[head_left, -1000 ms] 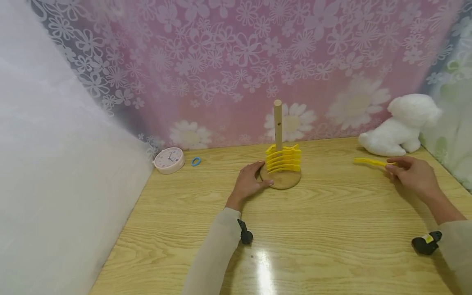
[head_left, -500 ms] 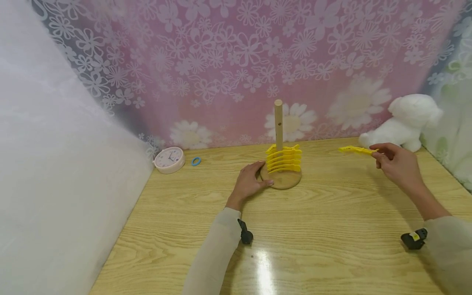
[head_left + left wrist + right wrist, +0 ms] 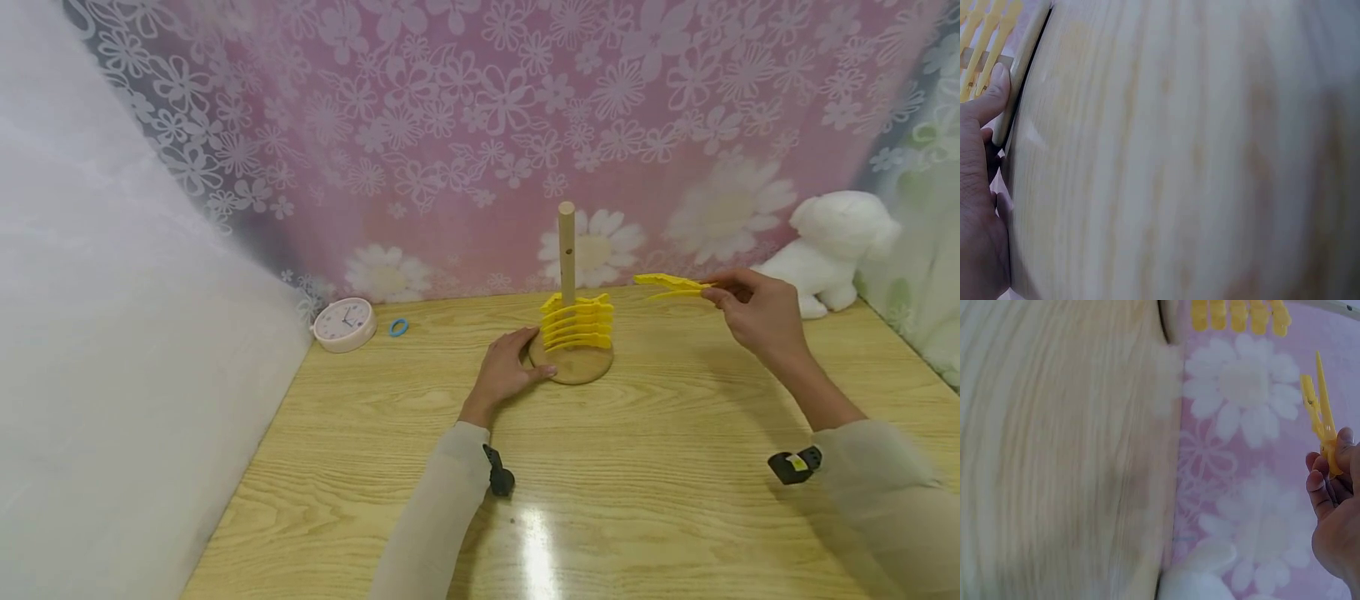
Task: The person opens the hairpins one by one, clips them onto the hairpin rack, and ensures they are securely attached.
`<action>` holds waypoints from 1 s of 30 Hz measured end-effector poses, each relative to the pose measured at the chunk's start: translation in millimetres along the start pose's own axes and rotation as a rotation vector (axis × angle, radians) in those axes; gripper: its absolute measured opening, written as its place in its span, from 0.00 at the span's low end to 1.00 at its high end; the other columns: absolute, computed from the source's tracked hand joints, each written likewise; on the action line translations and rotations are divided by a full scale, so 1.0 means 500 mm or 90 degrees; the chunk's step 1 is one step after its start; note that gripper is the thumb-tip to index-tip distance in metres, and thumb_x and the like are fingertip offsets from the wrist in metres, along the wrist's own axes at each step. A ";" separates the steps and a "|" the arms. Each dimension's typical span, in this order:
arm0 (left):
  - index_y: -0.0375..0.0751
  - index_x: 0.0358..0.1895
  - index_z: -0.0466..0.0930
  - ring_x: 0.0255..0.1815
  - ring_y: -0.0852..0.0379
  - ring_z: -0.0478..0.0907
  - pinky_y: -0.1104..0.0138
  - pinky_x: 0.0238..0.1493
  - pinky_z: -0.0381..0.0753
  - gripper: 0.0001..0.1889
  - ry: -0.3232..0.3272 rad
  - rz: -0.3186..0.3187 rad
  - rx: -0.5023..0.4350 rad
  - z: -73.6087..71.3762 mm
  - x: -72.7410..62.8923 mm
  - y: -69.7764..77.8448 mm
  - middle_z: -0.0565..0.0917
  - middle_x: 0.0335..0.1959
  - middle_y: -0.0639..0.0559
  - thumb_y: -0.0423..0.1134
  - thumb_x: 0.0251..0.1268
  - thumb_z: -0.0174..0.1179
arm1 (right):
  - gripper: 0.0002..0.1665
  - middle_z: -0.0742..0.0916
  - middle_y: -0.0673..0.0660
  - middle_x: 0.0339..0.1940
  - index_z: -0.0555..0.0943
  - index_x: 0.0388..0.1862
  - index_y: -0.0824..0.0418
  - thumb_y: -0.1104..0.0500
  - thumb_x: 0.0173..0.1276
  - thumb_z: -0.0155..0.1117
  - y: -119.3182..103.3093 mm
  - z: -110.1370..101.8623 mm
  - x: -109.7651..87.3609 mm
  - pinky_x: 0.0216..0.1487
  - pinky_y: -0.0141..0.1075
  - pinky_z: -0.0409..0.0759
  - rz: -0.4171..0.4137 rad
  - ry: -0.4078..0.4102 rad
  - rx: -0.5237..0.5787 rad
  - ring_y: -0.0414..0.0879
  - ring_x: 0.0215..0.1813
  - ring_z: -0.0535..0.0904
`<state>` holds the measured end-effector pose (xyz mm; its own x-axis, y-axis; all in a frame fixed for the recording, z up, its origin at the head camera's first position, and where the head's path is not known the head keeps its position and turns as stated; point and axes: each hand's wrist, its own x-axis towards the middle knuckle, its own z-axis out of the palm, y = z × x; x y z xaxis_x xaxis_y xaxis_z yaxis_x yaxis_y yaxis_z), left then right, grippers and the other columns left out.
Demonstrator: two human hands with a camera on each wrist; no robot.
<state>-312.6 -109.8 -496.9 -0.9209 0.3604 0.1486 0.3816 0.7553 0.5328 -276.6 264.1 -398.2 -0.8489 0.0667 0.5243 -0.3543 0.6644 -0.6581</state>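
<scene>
A wooden stand (image 3: 567,250) with an upright post and a round base is on the table. Several yellow hair clips (image 3: 596,323) sit one above another round the lower post. My left hand (image 3: 502,371) grips the near left rim of the base, its thumb on top; the left wrist view shows the thumb (image 3: 996,87) beside the base edge. To the right of the stand, my right hand (image 3: 772,321) pinches another yellow hair clip (image 3: 666,282) above the table, tip towards the post. Its two arms stand spread apart in the right wrist view, with fingers at the near end.
A pink round clock (image 3: 345,325) and a blue ring (image 3: 398,327) lie at the back left of the table (image 3: 637,467). A white plush dog (image 3: 832,242) sits at the back right, behind my right hand. Flowered cloth hangs along the table's back edge.
My right hand has lifted the yellow hair clip and carried it left, from near the plush dog towards the stand. The clip's arms now show spread. My left hand stays at the base.
</scene>
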 end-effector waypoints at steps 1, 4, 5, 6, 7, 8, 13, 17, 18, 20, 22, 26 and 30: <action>0.49 0.82 0.63 0.80 0.50 0.62 0.55 0.84 0.52 0.44 0.000 -0.001 0.001 0.000 0.000 0.000 0.69 0.79 0.51 0.61 0.67 0.67 | 0.10 0.88 0.42 0.30 0.89 0.49 0.65 0.62 0.76 0.66 -0.006 0.007 0.003 0.24 0.21 0.72 -0.008 0.004 0.007 0.22 0.28 0.76; 0.49 0.82 0.63 0.81 0.50 0.62 0.55 0.84 0.52 0.44 -0.002 -0.003 -0.002 -0.001 -0.001 0.000 0.68 0.79 0.51 0.61 0.67 0.68 | 0.10 0.89 0.53 0.30 0.90 0.47 0.65 0.61 0.75 0.68 -0.023 0.028 0.011 0.24 0.21 0.71 -0.020 0.015 0.022 0.25 0.27 0.76; 0.49 0.82 0.63 0.81 0.50 0.62 0.54 0.84 0.52 0.44 -0.002 -0.004 -0.002 -0.001 -0.001 0.000 0.68 0.79 0.51 0.61 0.67 0.68 | 0.10 0.90 0.55 0.31 0.90 0.48 0.64 0.60 0.74 0.69 -0.029 0.035 0.014 0.24 0.21 0.71 -0.022 0.018 0.025 0.25 0.27 0.76; 0.49 0.82 0.63 0.81 0.50 0.62 0.54 0.84 0.52 0.44 -0.002 -0.003 -0.002 -0.001 -0.001 0.000 0.68 0.79 0.51 0.61 0.67 0.68 | 0.10 0.90 0.57 0.32 0.90 0.47 0.64 0.60 0.74 0.69 -0.035 0.042 0.016 0.24 0.21 0.71 -0.023 0.020 0.031 0.26 0.27 0.76; 0.49 0.82 0.63 0.81 0.50 0.62 0.54 0.84 0.52 0.44 -0.001 -0.003 -0.003 -0.001 -0.001 0.000 0.69 0.79 0.51 0.61 0.67 0.68 | 0.10 0.90 0.56 0.31 0.91 0.47 0.63 0.59 0.74 0.69 -0.043 0.049 0.018 0.23 0.22 0.70 -0.022 0.023 0.037 0.27 0.27 0.76; 0.49 0.82 0.63 0.81 0.50 0.62 0.54 0.84 0.52 0.44 -0.002 -0.004 -0.004 -0.001 -0.001 0.000 0.69 0.79 0.51 0.61 0.67 0.68 | 0.10 0.90 0.52 0.30 0.91 0.47 0.63 0.59 0.74 0.69 -0.050 0.056 0.021 0.21 0.23 0.69 -0.019 0.025 0.041 0.28 0.26 0.76; 0.50 0.82 0.63 0.80 0.50 0.62 0.54 0.84 0.52 0.44 -0.001 -0.004 -0.002 0.000 -0.001 -0.002 0.69 0.79 0.51 0.61 0.67 0.68 | 0.10 0.90 0.54 0.31 0.91 0.47 0.63 0.62 0.76 0.65 -0.078 0.094 0.031 0.15 0.30 0.62 -0.005 0.019 0.077 0.37 0.20 0.74; 0.50 0.82 0.63 0.81 0.50 0.62 0.55 0.84 0.52 0.44 -0.002 -0.005 0.001 -0.001 -0.002 0.000 0.69 0.79 0.51 0.61 0.67 0.68 | 0.11 0.91 0.64 0.37 0.91 0.48 0.65 0.65 0.76 0.62 -0.090 0.125 0.038 0.15 0.31 0.60 -0.001 0.008 0.112 0.41 0.20 0.73; 0.50 0.82 0.63 0.81 0.50 0.62 0.55 0.84 0.52 0.44 -0.002 -0.005 0.001 -0.001 -0.002 0.000 0.69 0.79 0.50 0.61 0.67 0.68 | 0.12 0.91 0.64 0.37 0.91 0.47 0.65 0.66 0.76 0.62 -0.093 0.133 0.040 0.15 0.31 0.59 -0.002 0.008 0.116 0.41 0.21 0.74; 0.50 0.82 0.63 0.81 0.50 0.62 0.55 0.84 0.52 0.44 -0.001 -0.005 0.002 -0.002 -0.002 0.001 0.69 0.79 0.51 0.61 0.66 0.68 | 0.11 0.91 0.64 0.36 0.91 0.47 0.65 0.65 0.76 0.63 -0.099 0.147 0.044 0.16 0.30 0.59 -0.008 0.010 0.117 0.41 0.20 0.73; 0.50 0.81 0.63 0.80 0.50 0.62 0.55 0.84 0.52 0.44 0.001 -0.004 0.001 -0.002 -0.002 0.000 0.69 0.79 0.51 0.61 0.66 0.69 | 0.10 0.91 0.65 0.36 0.92 0.46 0.65 0.66 0.76 0.64 -0.104 0.161 0.048 0.15 0.29 0.58 -0.015 0.014 0.124 0.41 0.19 0.72; 0.50 0.81 0.64 0.80 0.50 0.63 0.55 0.84 0.53 0.44 0.005 -0.001 -0.003 -0.002 -0.001 0.000 0.70 0.78 0.51 0.61 0.66 0.69 | 0.09 0.91 0.65 0.36 0.92 0.45 0.64 0.64 0.75 0.66 -0.111 0.184 0.054 0.17 0.28 0.61 -0.016 0.013 0.129 0.40 0.21 0.70; 0.50 0.81 0.64 0.80 0.50 0.63 0.55 0.84 0.53 0.44 0.006 0.002 -0.004 -0.002 0.000 0.000 0.70 0.78 0.51 0.61 0.66 0.69 | 0.09 0.91 0.64 0.37 0.92 0.45 0.64 0.62 0.75 0.68 -0.120 0.201 0.054 0.20 0.28 0.65 -0.015 0.006 0.124 0.41 0.23 0.72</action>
<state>-312.7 -110.5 -496.2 -0.9207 0.3571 0.1578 0.3834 0.7506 0.5382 -317.5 151.2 -398.7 -0.8362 0.0602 0.5451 -0.4439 0.5094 -0.7372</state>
